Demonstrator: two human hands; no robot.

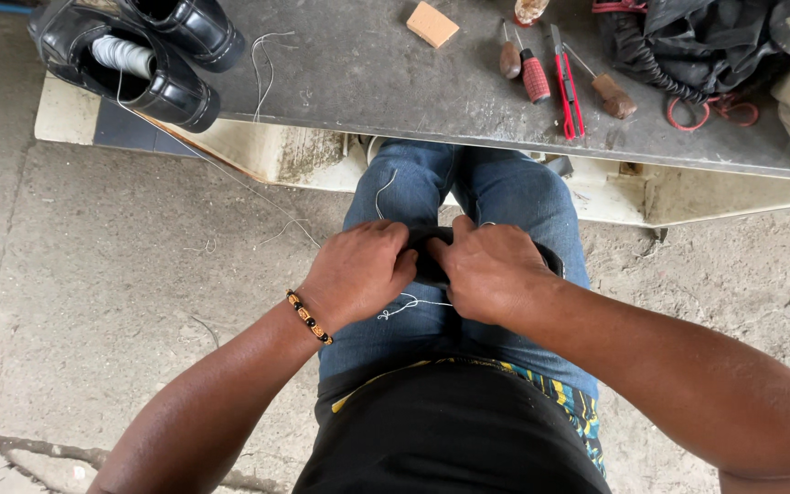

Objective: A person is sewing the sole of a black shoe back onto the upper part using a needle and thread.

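Head view shows a small black item [432, 261], probably leather or rubber, held on the person's lap over the blue jeans [505, 197]. It is mostly hidden by both hands, so its exact shape cannot be told. A white thread [409, 306] hangs in a loose tangle just below it, against the thigh.

Left hand [358, 270]: the grip is curled tight on the left end of the black item, knuckles up, thumb tucked toward the middle. A beaded bracelet [308, 317] sits at the wrist. Right hand [491, 270]: the grip is closed on the right end, thumb raised and pressing at the top edge. The two hands touch at the fingertips. Both forearms come in low from either side, elbows out, wrists nearly straight.

To do this step well, as judged from the pose: keep the item braced on the thigh, keep both thumbs close to the working point, and keep the thread free of the fingers so it does not snag.

Beyond the knees stands a grey surface [368, 73]. On it lie a pair of black shoes [139, 55] at the left, a tan block [432, 24], two wooden-handled awls [510, 57], a red-handled tool [535, 75], a red cutter [567, 91] and a dark bag [697, 41]. The concrete floor [93, 274] is cracked.
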